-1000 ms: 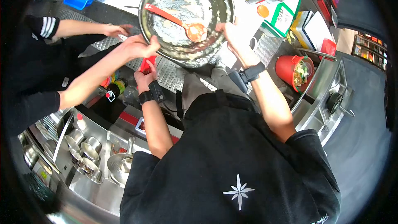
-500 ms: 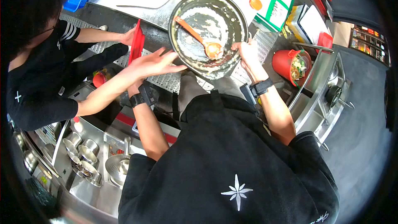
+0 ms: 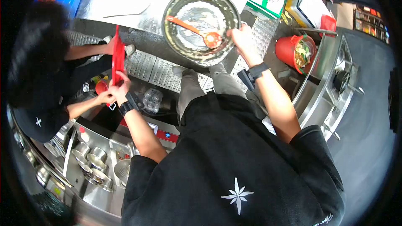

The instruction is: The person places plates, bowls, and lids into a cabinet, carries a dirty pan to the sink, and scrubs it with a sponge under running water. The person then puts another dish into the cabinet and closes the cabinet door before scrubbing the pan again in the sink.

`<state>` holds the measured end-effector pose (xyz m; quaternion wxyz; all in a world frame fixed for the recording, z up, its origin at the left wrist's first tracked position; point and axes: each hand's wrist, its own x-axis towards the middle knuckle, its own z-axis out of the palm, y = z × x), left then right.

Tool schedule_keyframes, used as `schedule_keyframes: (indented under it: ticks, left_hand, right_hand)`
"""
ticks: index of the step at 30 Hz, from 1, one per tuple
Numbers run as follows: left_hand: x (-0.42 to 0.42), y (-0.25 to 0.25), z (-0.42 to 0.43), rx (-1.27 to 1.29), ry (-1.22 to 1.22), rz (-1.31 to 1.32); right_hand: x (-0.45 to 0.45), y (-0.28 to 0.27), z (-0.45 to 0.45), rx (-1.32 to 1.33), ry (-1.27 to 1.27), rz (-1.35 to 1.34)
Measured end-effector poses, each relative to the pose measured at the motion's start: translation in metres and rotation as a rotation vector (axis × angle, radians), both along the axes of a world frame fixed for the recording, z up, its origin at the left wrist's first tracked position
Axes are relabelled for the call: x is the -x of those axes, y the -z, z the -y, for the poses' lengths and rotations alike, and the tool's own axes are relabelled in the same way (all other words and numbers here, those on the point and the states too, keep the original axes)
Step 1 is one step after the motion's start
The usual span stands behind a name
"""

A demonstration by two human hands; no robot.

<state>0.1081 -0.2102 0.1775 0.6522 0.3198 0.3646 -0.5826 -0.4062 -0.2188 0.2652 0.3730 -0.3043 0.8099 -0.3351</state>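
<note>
My right hand [image 3: 242,41] grips the rim of a large dark pot [image 3: 169,44] at its right side. Pale residue coats the pot's inside, and an orange-red ladle [image 3: 212,39] lies in it with its handle toward the upper left. On the left, my left hand [image 3: 120,84] is closed on the lower end of a red flat object [image 3: 118,54], seen nearly edge-on. A co-worker's hand [image 3: 109,48] is at the far side of that object, and the co-worker's other hand [image 3: 105,97] is close beside my left hand.
A metal counter [image 3: 153,19] runs behind the pot, with a white board [image 3: 121,0] on it. A red bucket [image 3: 289,52] of scraps stands at the right, near a metal rack [image 3: 312,96]. Small metal pots [image 3: 97,159] sit at the lower left.
The co-worker's hand has left the pot's rim and moved down beside my left hand. My left hand has moved left with the red object. The pot, in my right hand, shifted right, then slightly back left.
</note>
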Motion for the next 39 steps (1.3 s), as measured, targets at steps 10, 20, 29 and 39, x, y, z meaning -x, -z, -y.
schedule_keyframes:
  ticks: [10, 20, 29, 39]
  left_hand:
    - [0.154, -0.107, 0.038, -0.189, 0.458, 0.965]
    - [0.388, -0.086, 0.098, 0.875, 1.93, 2.702]
    - [0.388, -0.077, 0.109, 1.055, 2.306, 2.696]
    - [0.389, 0.005, 0.137, 0.46, 1.692, 2.879]
  right_hand:
    - [0.021, 0.001, -0.02, 0.079, -0.154, 0.53]
    - [0.218, 0.147, -0.288, -0.126, 0.743, 0.596]
    - [0.092, 0.094, -0.488, -0.291, 1.372, 0.518]
    - [-0.107, 0.22, -0.532, 0.011, 1.028, 0.383]
